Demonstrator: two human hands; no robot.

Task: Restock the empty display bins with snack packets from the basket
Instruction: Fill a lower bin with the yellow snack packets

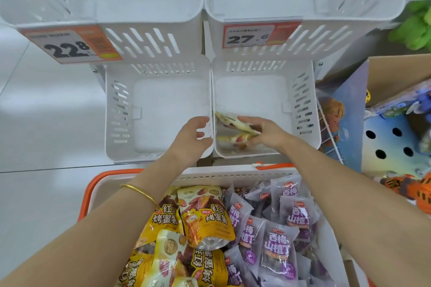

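Right hand (263, 131) is reaching into lower right bin (303, 105), fingers curling round and pinching two yellow snack packets (227, 120). Packets are sticking out leftward past the fingertips, low inside the bin, near its left wall.

Left hand (191, 135) is holding nothing, fingers loosely curled, tips just beside the shared wall between the lower bins; can't tell if they're touching it. Lower left bin (116, 105) is sitting left of those fingers, white floor showing.

Beyond both sets of fingers: two upper bins (144, 39), price tags (67, 45) on the fronts.

Behind the wrists: basket (233, 176) is holding yellow pouches (205, 214) on the left and purple pouches (277, 244) on the right.
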